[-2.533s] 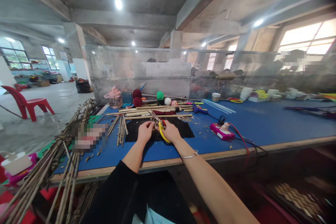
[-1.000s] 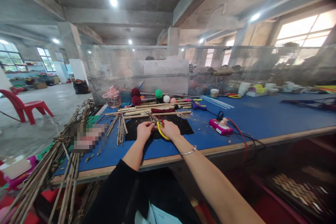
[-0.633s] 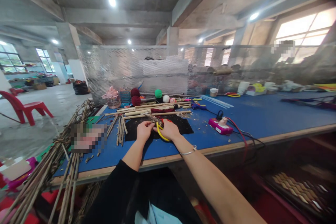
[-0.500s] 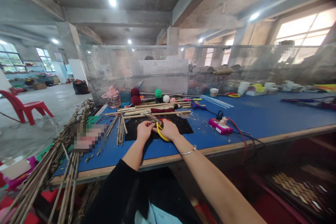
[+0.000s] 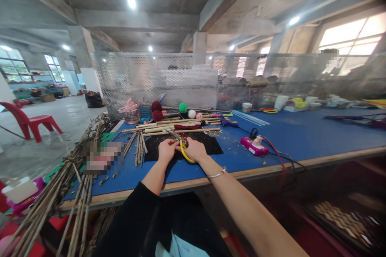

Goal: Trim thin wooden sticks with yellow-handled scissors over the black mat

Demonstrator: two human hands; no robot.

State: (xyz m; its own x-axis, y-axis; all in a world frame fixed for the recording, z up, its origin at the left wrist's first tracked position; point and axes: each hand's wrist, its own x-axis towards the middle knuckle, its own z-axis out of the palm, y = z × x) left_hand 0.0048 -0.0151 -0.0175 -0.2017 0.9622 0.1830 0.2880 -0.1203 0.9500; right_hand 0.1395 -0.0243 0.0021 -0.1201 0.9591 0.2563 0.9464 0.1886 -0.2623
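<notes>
My right hand [image 5: 196,149] is closed around a pair of scissors with yellow handles [image 5: 183,154], whose blades point away and to the left. Close beside it, my left hand [image 5: 166,150] is pinched near the scissors; whatever lies between its fingertips is too small to make out. Both hands are over a black mat [image 5: 212,145] dotted with small scraps. Behind the mat lie several pale wooden sticks [image 5: 157,129] and a dark red piece of material [image 5: 188,127]. Short rough twigs [image 5: 140,149] rest to the left of the mat.
Long bundled branches [image 5: 64,170] lean across the table's left end. Yarn-like balls, one green [image 5: 183,107], and a pink jar [image 5: 129,112] stand at the back. On the right are a blue glue gun [image 5: 228,122] and a magenta power strip [image 5: 255,146] with trailing cords. A perforated screen [image 5: 157,76] stands behind.
The view has shifted very slightly, so the surroundings sit a little further right. Both hands and the scissors keep nearly the same pose.
</notes>
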